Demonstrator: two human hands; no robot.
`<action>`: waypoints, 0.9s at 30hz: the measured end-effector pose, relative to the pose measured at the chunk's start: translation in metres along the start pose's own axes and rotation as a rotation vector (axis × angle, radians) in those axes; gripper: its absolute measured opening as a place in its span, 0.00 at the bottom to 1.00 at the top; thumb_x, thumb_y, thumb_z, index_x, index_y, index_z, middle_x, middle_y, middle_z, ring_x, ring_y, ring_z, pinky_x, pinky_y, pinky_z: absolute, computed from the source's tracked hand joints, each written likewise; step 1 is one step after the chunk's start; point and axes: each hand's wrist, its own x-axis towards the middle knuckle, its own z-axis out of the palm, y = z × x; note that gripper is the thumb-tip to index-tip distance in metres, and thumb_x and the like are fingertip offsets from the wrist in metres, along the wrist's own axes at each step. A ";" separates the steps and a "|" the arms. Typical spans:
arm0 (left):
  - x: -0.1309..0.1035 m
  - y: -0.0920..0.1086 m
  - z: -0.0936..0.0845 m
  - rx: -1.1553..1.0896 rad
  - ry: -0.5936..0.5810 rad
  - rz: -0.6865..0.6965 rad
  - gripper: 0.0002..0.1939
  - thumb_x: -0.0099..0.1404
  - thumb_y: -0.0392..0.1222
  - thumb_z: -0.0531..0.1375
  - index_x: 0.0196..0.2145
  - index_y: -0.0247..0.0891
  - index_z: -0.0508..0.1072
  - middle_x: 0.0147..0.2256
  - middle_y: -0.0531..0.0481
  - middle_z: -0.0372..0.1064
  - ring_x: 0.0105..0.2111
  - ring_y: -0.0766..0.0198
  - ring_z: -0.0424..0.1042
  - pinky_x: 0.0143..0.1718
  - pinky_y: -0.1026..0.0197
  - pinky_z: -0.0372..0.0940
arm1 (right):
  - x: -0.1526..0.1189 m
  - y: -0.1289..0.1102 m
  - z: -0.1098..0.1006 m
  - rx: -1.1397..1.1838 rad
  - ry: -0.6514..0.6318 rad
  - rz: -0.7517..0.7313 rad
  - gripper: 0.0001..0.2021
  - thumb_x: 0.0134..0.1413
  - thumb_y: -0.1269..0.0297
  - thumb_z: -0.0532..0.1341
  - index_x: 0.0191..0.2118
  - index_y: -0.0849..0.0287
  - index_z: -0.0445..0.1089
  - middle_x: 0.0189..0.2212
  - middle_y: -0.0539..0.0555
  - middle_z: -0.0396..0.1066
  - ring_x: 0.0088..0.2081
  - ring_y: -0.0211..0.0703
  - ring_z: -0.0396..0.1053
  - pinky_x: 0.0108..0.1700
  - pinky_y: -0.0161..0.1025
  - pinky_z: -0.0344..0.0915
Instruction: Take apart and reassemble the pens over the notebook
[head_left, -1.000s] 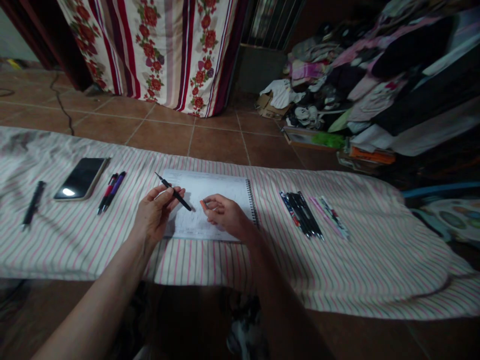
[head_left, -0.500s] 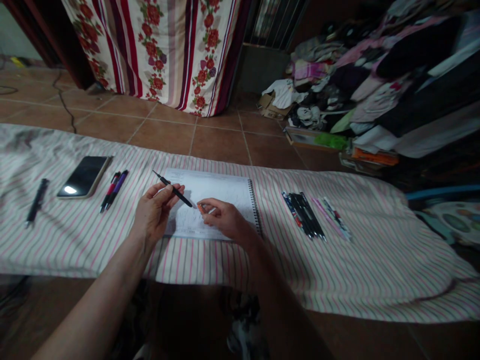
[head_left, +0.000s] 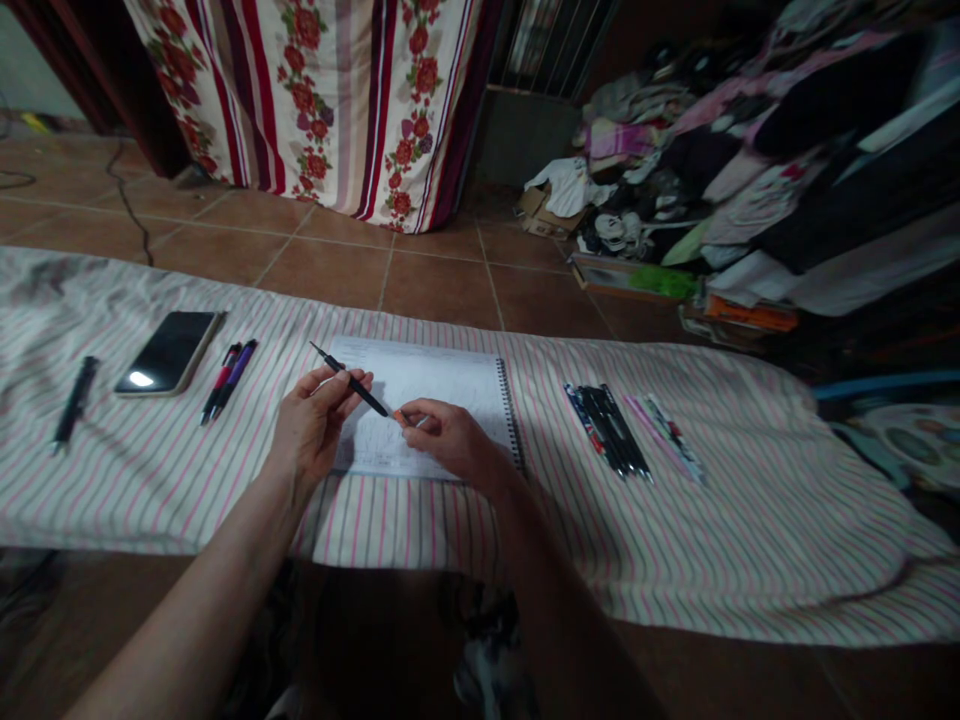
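Note:
A slim black pen (head_left: 365, 393) is pinched in my left hand (head_left: 311, 420), tilted with its thin tip up to the left. My right hand (head_left: 450, 435) is closed on a small orange piece (head_left: 402, 417), right by the pen's lower end. Both hands are over an open spiral notebook (head_left: 435, 375) with writing on its page. The notebook lies on a striped cloth (head_left: 450, 525).
To the left lie a phone (head_left: 171, 350), a dark pen (head_left: 73, 405) and a red and a purple pen (head_left: 234, 380). Several pens (head_left: 611, 430) lie on the right, beside pink and white ones (head_left: 664, 435). Clothes (head_left: 720, 150) are heaped beyond.
My left hand and the pen have shifted slightly right, so the pen's lower end is closer to the orange piece. My right hand has hardly moved.

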 end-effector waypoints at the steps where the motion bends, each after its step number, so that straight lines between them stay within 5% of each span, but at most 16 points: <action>1: 0.000 0.000 0.000 0.001 -0.002 0.000 0.06 0.56 0.24 0.58 0.28 0.31 0.70 0.27 0.48 0.75 0.32 0.63 0.76 0.41 0.61 0.71 | 0.000 0.000 0.000 0.005 -0.004 -0.002 0.12 0.45 0.72 0.57 0.38 0.61 0.72 0.32 0.50 0.71 0.28 0.34 0.66 0.32 0.31 0.60; 8: -0.001 -0.002 0.000 0.023 0.002 -0.019 0.06 0.57 0.24 0.58 0.28 0.31 0.69 0.27 0.48 0.74 0.31 0.64 0.76 0.38 0.64 0.71 | 0.000 0.000 -0.001 0.012 0.022 -0.008 0.11 0.49 0.68 0.58 0.39 0.62 0.72 0.29 0.51 0.71 0.29 0.35 0.67 0.31 0.32 0.61; 18: -0.006 -0.007 0.003 0.139 -0.071 -0.126 0.07 0.59 0.24 0.55 0.32 0.31 0.70 0.25 0.47 0.73 0.25 0.67 0.75 0.31 0.68 0.71 | 0.007 0.010 -0.003 0.136 0.258 0.017 0.16 0.50 0.67 0.56 0.47 0.57 0.63 0.25 0.46 0.66 0.21 0.32 0.67 0.25 0.31 0.63; 27: -0.014 -0.008 0.008 0.229 -0.138 -0.190 0.08 0.60 0.25 0.54 0.35 0.28 0.71 0.23 0.48 0.72 0.22 0.69 0.73 0.27 0.70 0.69 | 0.006 0.003 -0.013 0.159 0.321 0.055 0.10 0.51 0.63 0.53 0.37 0.58 0.68 0.25 0.48 0.67 0.22 0.33 0.64 0.24 0.31 0.61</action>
